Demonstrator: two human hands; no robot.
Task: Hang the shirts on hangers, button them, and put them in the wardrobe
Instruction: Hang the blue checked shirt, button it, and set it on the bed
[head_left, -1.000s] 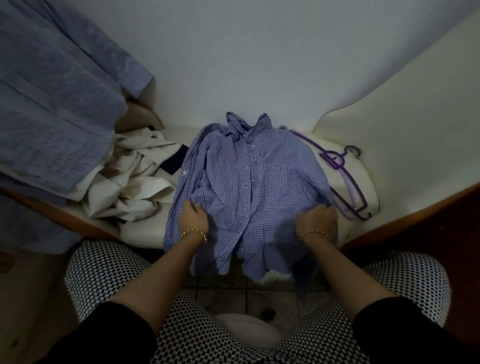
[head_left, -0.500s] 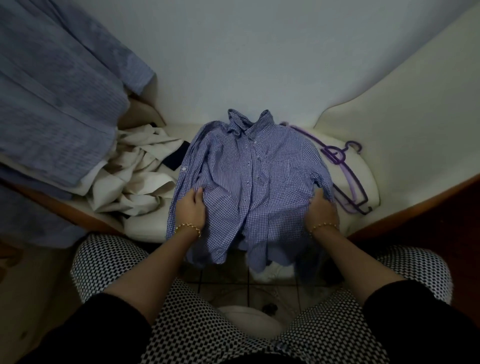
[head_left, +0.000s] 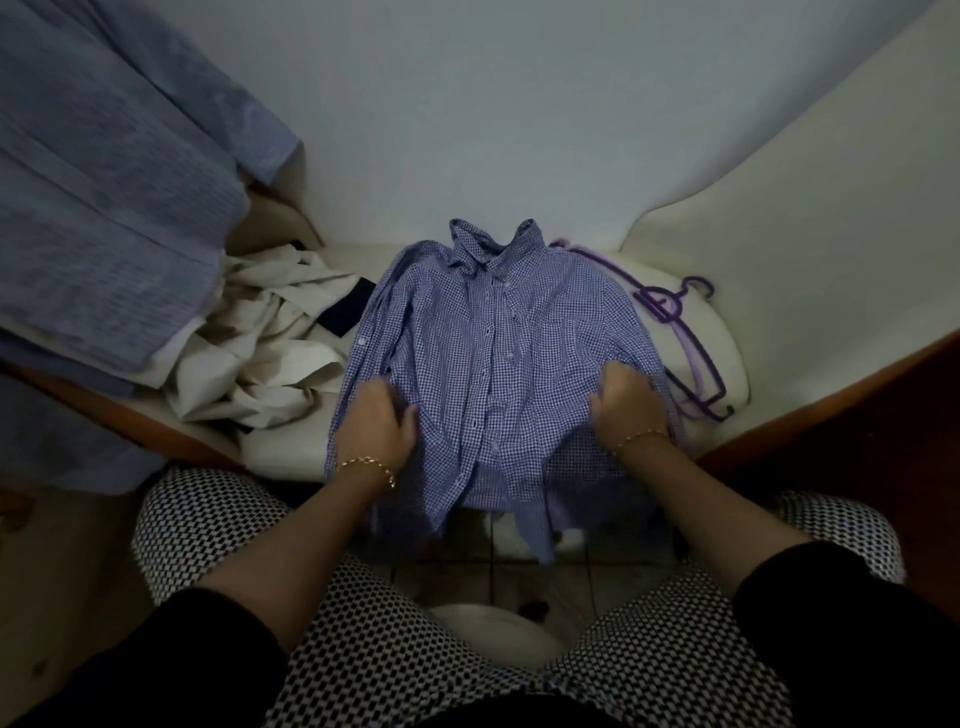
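Landmark: the white seat cushion (head_left: 730, 358); all positions below are given relative to it.
Task item: checked shirt (head_left: 498, 364), lying front-up across the middle of the cushion.
Long axis: collar to hem, running straight away from the person. The collar is at the cushion's far edge by the wall and the hem hangs over the near edge.
Placket: lies closed down the centre line. Whether every button is fastened cannot be told.
Left hand (head_left: 376, 421): on the shirt's left panel, near the cushion's front edge, fingers curled into the cloth and gripping it.
Right hand (head_left: 626, 402): on the shirt's right panel, level with the left hand, knuckles up, bunching a fold of cloth.
Hand pose: both forearms reach forward, one each side of the placket, palms down.
Purple hangers (head_left: 675, 317): on the cushion's right part, just beside the shirt's right sleeve, hooks towards the far right.
Nearer hand: the right hand, judged the natural one to fetch a hanger.
Hanger in shirt: none visible at the collar.
Other items: cream garment (head_left: 260, 353) crumpled on the cushion's left part; blue striped shirt (head_left: 104, 182) hanging above the left end.
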